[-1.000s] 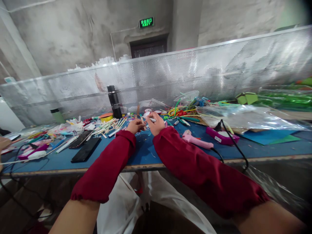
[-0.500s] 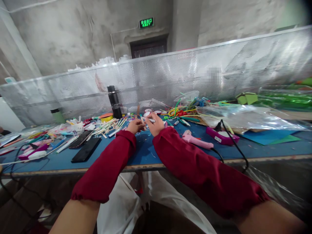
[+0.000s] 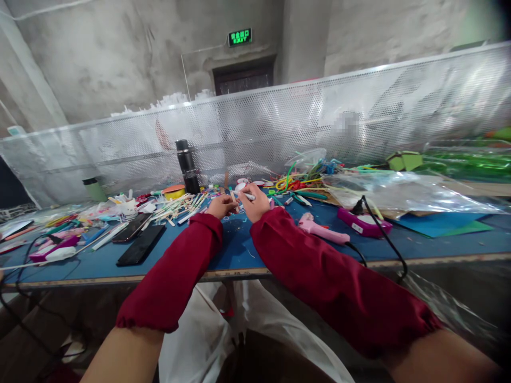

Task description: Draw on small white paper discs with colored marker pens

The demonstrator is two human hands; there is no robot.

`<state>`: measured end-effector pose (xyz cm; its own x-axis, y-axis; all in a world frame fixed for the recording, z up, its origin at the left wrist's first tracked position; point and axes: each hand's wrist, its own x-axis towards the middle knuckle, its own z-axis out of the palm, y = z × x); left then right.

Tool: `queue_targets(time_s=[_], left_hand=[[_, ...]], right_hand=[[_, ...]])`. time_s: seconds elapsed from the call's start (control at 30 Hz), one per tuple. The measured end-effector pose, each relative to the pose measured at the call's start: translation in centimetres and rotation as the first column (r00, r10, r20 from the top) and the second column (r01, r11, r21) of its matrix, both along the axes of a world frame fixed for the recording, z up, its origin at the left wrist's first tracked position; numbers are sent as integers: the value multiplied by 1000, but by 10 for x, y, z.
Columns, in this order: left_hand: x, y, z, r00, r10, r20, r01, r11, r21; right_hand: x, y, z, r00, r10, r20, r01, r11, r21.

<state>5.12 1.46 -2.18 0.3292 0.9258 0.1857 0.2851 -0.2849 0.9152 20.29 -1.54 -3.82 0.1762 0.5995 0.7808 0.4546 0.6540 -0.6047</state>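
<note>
Head view: past the front edge of the blue worktop (image 3: 235, 252), my left hand (image 3: 220, 206) pinches a small pale stick (image 3: 232, 195); my right hand (image 3: 258, 203) closes round a white pen (image 3: 249, 196). A slack pinch could let the stick slip. Clutter (image 3: 181, 206) lines the back edge, before a mesh screen (image 3: 259, 127) and grey wall (image 3: 112, 53).

Left sleeve (image 3: 171, 279) at 8 o'clock and right sleeve (image 3: 331, 276) at 4, both plain wine-red, slightly glossy, ends gathered; white clothing (image 3: 271, 319) at 6.
</note>
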Motion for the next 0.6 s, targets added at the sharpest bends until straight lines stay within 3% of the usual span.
queue_targets(time_s=[0.4, 0.6], left_hand=[[0, -1, 1, 1000, 30, 6, -30, 999, -15], [1, -3, 2, 1000, 27, 16, -26, 999, -23]], right_hand=[[0, 4, -3, 999, 34, 9, -34, 999, -2], [1, 3, -1, 1000, -11, 2, 11, 1000, -24]])
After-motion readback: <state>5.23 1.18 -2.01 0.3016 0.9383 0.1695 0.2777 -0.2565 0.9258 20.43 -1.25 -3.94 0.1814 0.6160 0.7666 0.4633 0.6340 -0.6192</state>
